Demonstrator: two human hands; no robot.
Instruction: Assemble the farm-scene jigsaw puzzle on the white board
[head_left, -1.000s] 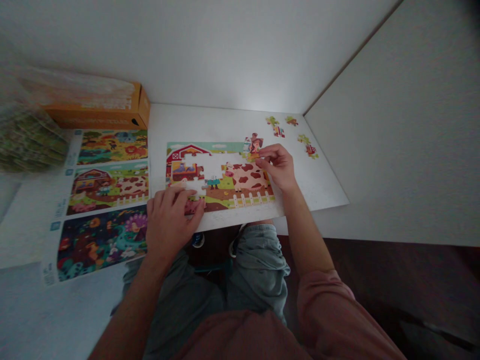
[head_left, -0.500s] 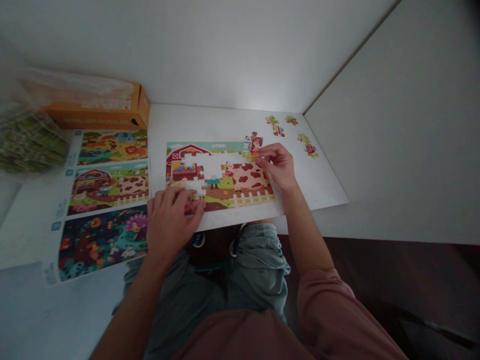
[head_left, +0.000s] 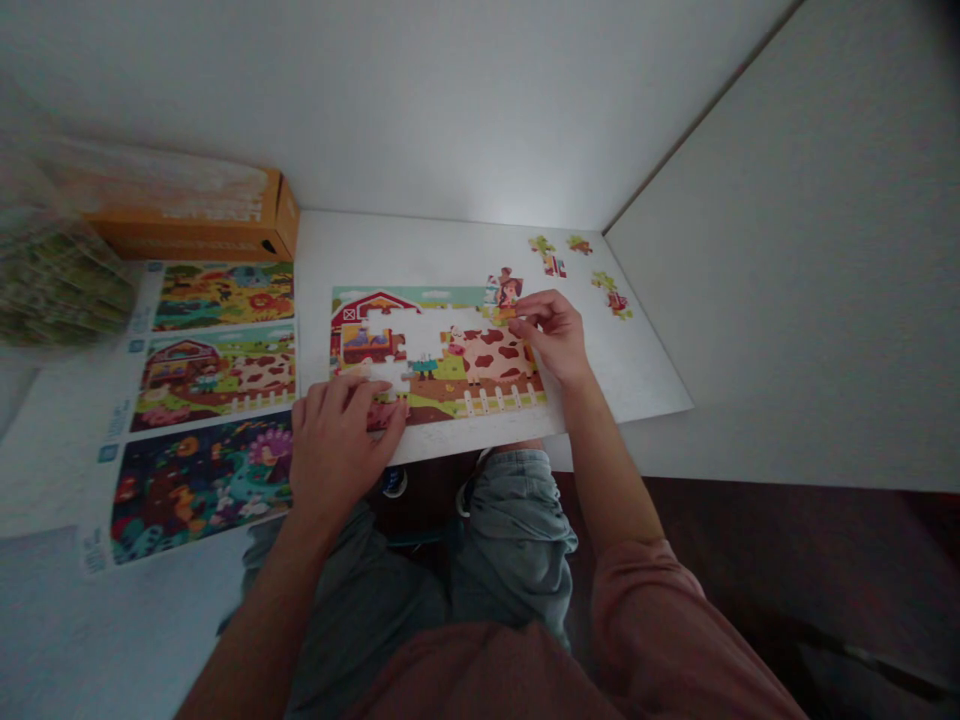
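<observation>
A jigsaw puzzle (head_left: pixel 491 355) of a farm scene, with a red barn and a spotted cow, lies partly assembled on the white table. White gaps show in its middle and lower left. My left hand (head_left: pixel 341 440) rests palm down over its lower left corner, fingers stretched out and covering part of it. Above the cow, my right hand (head_left: pixel 556 335) pinches the lower edge of a puzzle piece (head_left: pixel 508 290) with a brown-haired figure on it. That piece overlaps the puzzle's upper right part. Whether it lies flat there or is raised, I cannot tell.
Several loose puzzle pieces (head_left: pixel 555 265) are scattered at the back right. A sheet with three printed pictures (head_left: pixel 217 375) lies at left. Behind it stand an orange box (head_left: pixel 217 238) and a clear bag (head_left: pixel 64 285) with greenish contents. White walls border the table's back and right.
The view has shifted very slightly. Both hands keep their places on the puzzle, and the right still pinches the same piece.
</observation>
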